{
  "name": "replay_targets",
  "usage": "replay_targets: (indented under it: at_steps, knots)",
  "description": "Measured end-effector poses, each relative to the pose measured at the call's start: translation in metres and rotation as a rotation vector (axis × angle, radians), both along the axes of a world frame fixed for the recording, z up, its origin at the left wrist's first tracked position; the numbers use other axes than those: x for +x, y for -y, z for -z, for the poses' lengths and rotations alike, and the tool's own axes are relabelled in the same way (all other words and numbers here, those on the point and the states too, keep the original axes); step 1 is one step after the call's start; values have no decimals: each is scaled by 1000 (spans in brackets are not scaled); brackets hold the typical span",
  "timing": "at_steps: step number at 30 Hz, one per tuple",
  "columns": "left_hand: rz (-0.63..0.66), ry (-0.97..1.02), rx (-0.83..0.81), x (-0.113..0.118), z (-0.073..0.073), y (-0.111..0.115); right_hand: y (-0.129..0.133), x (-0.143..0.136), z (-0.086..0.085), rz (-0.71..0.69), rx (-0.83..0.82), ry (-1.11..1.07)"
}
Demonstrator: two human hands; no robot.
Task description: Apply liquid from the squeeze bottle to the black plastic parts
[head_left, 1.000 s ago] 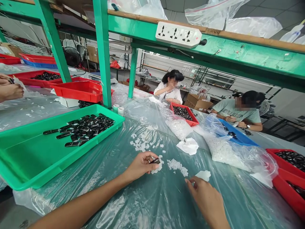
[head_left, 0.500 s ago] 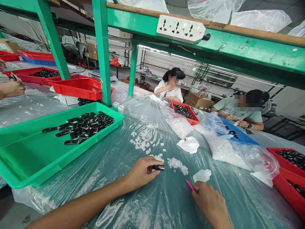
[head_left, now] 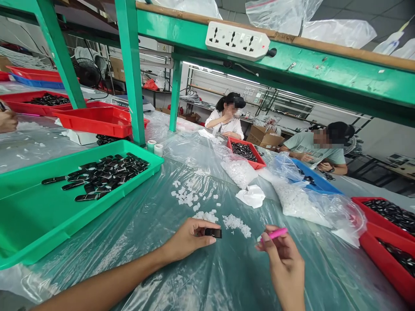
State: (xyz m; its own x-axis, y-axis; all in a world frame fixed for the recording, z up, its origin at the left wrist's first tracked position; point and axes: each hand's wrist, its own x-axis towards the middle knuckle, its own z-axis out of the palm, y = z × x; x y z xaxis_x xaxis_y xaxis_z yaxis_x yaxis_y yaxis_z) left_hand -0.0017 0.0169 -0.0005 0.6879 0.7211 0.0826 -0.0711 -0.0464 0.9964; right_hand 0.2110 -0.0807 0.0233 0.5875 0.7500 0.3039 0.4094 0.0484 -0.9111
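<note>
My left hand (head_left: 191, 239) pinches a small black part (head_left: 213, 233) between thumb and fingers, just above the plastic-covered table. To its right, my right hand (head_left: 282, 255) grips a pink pen-like tool (head_left: 274, 234), its pink end pointing right. Something small and whitish shows at the fingertips, too small to name. Beyond my left hand lie a scatter of white pieces (head_left: 186, 195) and a small white pile (head_left: 205, 216). Another pile of tiny clear-white bits (head_left: 237, 224) sits between the hands, farther back.
A green tray (head_left: 29, 224) with black parts stands left; red trays (head_left: 385, 255) stand right. Bags of white pieces (head_left: 300, 203) and crumpled white paper (head_left: 251, 196) lie behind. A green shelf frame (head_left: 131, 73) rises ahead. Two people sit across; another person's hand (head_left: 8, 120) shows far left.
My right hand has turned palm-up and risen, and the pink tool now points right. The black part in my left hand has turned to show a broader face. The view has shifted slightly.
</note>
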Motion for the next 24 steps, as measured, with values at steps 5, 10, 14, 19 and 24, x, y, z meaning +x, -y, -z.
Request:
replay_targets:
  at_steps: [5, 10, 14, 19, 24]
  knots:
    - [28, 89, -123, 3, -1, 3, 0, -21, 8, -85, 228, -270]
    - [40, 126, -142, 3, 0, 4, 3, -42, 12, -133, 309, -352]
    - [49, 153, -134, 3, 0, 4, 5, -52, 10, -126, 304, -363]
    - [56, 169, -147, 3, 0, 5, 4, -54, 10, -116, 312, -341]
    - [66, 189, -135, 4, 4, 3, 3, -53, 12, -125, 309, -353]
